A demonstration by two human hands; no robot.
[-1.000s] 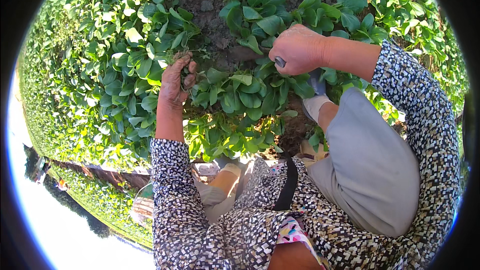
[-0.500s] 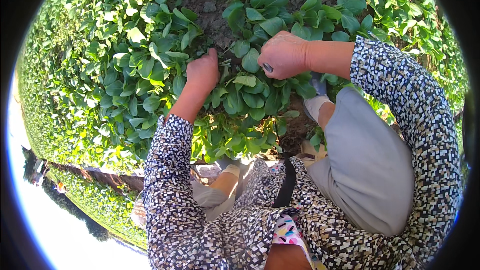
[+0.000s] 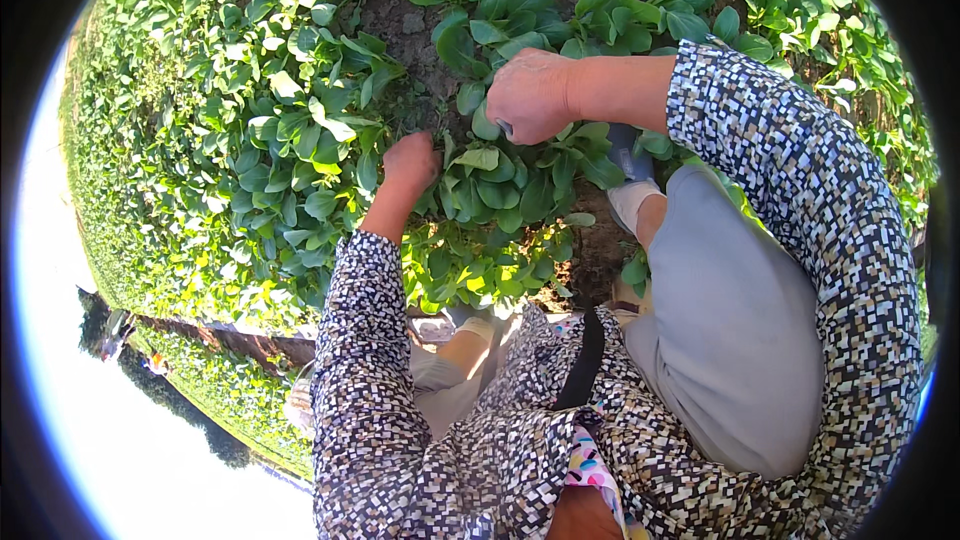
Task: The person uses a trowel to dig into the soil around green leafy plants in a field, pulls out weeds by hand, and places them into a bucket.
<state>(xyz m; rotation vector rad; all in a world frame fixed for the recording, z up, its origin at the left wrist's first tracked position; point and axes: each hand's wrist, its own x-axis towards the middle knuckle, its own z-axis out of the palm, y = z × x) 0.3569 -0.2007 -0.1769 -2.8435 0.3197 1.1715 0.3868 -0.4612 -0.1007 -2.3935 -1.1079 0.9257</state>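
Observation:
My left hand (image 3: 411,162) is closed, low among the plants at the edge of a bare strip of soil; its fingertips are hidden, and what they hold, if anything, does not show. To its right my right hand (image 3: 530,97) is curled into a fist above broad-leaved green plants (image 3: 497,180). A small dark grey end (image 3: 505,128) pokes out of that fist; the rest of the piece is covered, so its kind is unclear. Another leafy clump (image 3: 515,5) grows just beyond the right hand.
Dense leafy greens (image 3: 270,130) cover the left side, with brown soil (image 3: 405,20) between rows. My bent knee in grey trousers (image 3: 735,320) and a shoe (image 3: 632,165) are at the right. A low edging strip (image 3: 230,327) runs behind the near plants.
My left hand has drawn slightly nearer to me. My right hand has shifted a little left and away from me, still closed. The view has tilted slightly.

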